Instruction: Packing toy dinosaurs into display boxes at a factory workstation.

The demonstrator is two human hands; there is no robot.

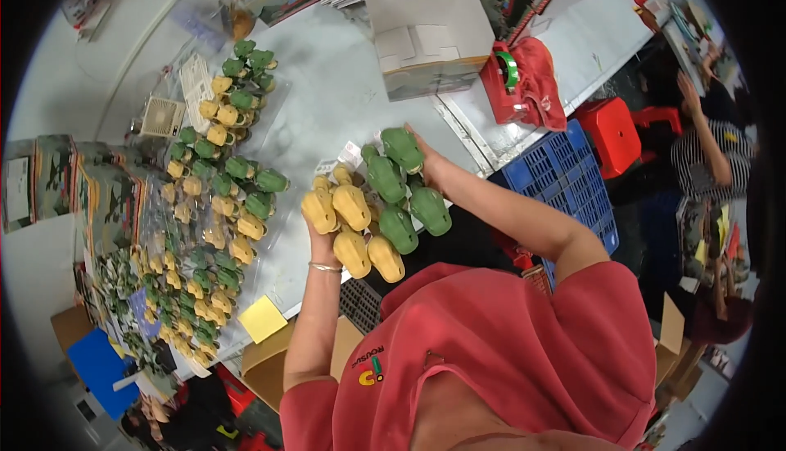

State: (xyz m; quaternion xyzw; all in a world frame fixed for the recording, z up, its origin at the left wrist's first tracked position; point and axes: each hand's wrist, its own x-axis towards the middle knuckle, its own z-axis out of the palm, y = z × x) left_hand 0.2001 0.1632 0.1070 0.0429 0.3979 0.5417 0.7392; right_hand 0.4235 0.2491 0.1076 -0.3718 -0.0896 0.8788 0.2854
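In front of my chest I hold up two clusters of rounded plastic toys that look like animal heads or bodies. My left hand [322,245] grips several yellow toys [352,208], and most of its fingers are hidden behind them. Several green toys [404,150] are in my right hand [430,164], whose fingers are also largely covered. The two clusters hang side by side, nearly touching, above the near edge of the white table [327,83]. Small white paper labels [350,153] show at their far side. A bracelet circles my left wrist.
Many more green and yellow toys [246,226] lie on the table's left side, some on clear plastic. An open white carton [430,33] stands at the back, with a red bin [501,91] holding green tape beside it. Camouflage boxes [106,197], a blue crate [565,181] and co-workers surround the table.
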